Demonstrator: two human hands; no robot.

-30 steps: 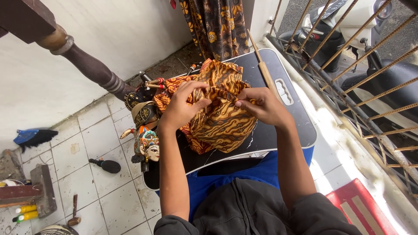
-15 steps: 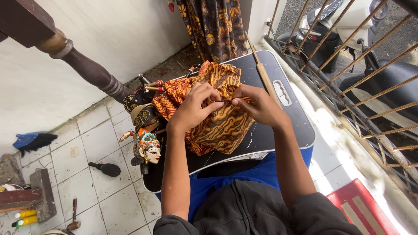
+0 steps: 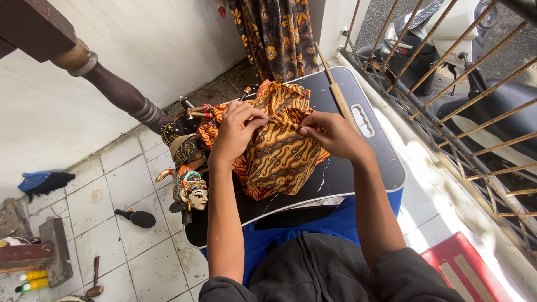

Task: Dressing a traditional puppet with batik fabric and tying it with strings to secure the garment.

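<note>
Here the left hand (image 3: 238,131) and right hand (image 3: 331,134) each pinch the orange batik cloth (image 3: 279,151) between fingertips; its long axis runs away from them along the black board (image 3: 347,179).

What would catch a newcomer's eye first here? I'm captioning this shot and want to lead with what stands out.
First the orange patterned cloth, bunched on the black board in the middle, with the left hand and right hand pinching its top fold. Next the painted puppet head at the board's left edge, then the dark turned wooden post slanting in from the upper left.
</note>
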